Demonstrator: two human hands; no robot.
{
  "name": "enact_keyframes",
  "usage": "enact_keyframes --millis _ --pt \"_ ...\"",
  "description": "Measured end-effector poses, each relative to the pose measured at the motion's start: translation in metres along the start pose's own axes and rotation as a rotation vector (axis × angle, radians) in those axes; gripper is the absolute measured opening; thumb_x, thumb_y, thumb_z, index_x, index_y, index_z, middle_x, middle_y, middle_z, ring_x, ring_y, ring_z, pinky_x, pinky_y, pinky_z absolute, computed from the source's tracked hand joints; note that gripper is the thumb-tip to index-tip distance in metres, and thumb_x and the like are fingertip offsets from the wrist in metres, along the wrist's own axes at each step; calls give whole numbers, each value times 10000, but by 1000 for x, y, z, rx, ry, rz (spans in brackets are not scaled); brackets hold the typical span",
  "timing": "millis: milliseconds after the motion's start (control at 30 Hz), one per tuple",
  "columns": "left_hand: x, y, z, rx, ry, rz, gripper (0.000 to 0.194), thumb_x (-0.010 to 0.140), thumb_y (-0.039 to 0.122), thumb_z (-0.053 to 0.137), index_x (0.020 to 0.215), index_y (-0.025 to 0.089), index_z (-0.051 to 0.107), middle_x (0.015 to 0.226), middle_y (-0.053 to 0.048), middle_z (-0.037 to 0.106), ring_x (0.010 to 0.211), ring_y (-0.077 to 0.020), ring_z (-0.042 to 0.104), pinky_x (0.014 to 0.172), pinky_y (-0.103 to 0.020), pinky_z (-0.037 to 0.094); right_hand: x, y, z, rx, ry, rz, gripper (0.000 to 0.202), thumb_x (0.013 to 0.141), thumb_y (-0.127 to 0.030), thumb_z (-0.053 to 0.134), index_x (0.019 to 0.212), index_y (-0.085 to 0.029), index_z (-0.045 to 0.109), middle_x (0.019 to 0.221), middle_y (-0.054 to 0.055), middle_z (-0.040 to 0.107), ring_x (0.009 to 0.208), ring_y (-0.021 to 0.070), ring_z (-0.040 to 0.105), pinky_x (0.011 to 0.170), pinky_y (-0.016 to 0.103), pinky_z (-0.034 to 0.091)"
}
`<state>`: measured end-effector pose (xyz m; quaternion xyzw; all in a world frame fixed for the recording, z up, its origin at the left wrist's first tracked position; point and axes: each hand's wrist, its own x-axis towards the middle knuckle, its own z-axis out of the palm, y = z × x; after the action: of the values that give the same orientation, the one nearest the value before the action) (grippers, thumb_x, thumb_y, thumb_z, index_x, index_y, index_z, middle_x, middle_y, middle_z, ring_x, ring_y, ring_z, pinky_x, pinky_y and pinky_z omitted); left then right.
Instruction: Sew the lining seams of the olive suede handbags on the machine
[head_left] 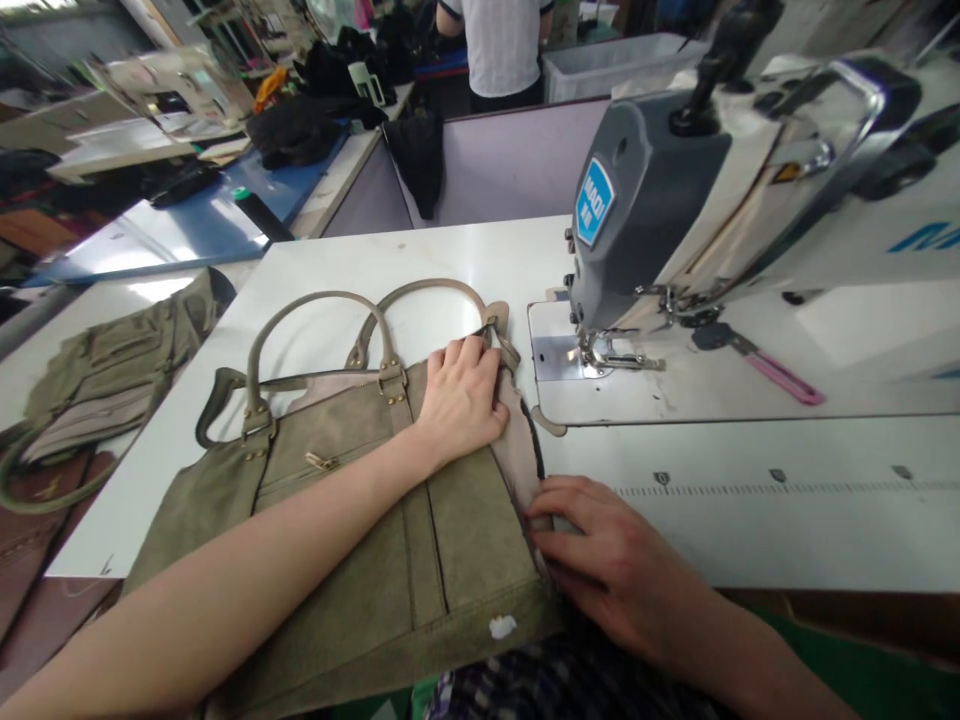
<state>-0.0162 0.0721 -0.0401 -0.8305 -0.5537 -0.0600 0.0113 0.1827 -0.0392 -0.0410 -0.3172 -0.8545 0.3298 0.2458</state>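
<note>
An olive-green handbag with two rounded handles lies on the white table in front of me. My left hand is over its upper right corner, fingers bent and closed on the top edge beside a small tab. At the bag's right side, my right hand pinches the raw edge, where pale lining and a dark border show. The right fingertips are partly hidden by the edge. A small zip pull and a white patch are on the bag's front.
Just right of the bag stands a sewing machine, its presser foot near the bag's corner. A pink-handled cutter lies on the machine bed. Another olive bag is at the left. A person stands behind the partition.
</note>
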Motion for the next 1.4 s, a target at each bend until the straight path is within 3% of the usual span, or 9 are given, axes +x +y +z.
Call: enact_keyframes --millis 100,167,267,400,533,700,833,1233,1400 --pt "-5 2 5 -51 40 60 253 837 312 537 1047 173 562 1231 -110 521 1124 -303 446 915 -463 337 0 4 7 9 26 -28 270 846 -10 478 977 -160 660 1078 102 616 1049 243 535 966 434 462" --pt "-2 -2 5 -101 -20 79 299 887 442 534 1025 180 569 1141 -94 567 1086 -300 463 865 -446 348 -1 5 9 33 10 -39 299 828 12 462 990 -149 654 1095 113 611 1050 240 540 953 420 476" --pt "10 -11 2 -162 -123 75 419 831 559 611 986 174 558 1013 -73 597 1004 -293 483 795 -404 350 -3 8 9 54 42 -43 369 836 33 423 1070 -147 643 1117 128 615 1060 227 559 922 384 511" --pt "21 -17 -4 -228 -217 100 427 786 522 686 974 170 535 1032 -68 610 1003 -282 474 763 -356 333 -6 10 9 42 89 -62 436 849 42 372 1165 -130 619 1150 144 617 1091 213 572 937 350 525" --pt "20 -20 -5 -255 -209 121 395 773 464 706 980 176 531 1036 -57 609 995 -269 473 753 -334 320 -5 8 10 2 116 -105 405 894 23 343 1148 -119 625 1161 134 627 1105 196 573 981 321 500" --pt "18 -21 -2 -254 -187 103 398 759 467 707 975 177 542 1021 -50 614 990 -267 476 760 -344 327 -4 4 18 -186 257 -101 275 969 -106 406 1076 -114 660 991 125 689 916 240 613 791 382 563" --pt "21 -19 -3 -252 -196 100 395 747 446 727 975 179 545 1031 -45 618 1006 -266 479 770 -350 330 -4 3 25 -166 306 -128 277 935 -83 435 1089 -120 663 1001 119 711 966 257 616 815 409 567" --pt "30 -12 -9 -184 -278 44 356 725 452 741 936 188 630 875 -48 603 1014 -293 479 812 -397 361 -10 3 29 -123 302 -122 433 812 24 403 1135 -138 641 1000 112 714 989 233 638 859 378 582" --pt "29 -11 -12 -135 -270 66 356 735 499 730 843 168 657 980 -71 592 990 -287 490 785 -390 367 -11 -2 28 -75 222 -71 436 759 -3 447 1140 -118 626 1056 125 666 1053 252 578 952 400 531"
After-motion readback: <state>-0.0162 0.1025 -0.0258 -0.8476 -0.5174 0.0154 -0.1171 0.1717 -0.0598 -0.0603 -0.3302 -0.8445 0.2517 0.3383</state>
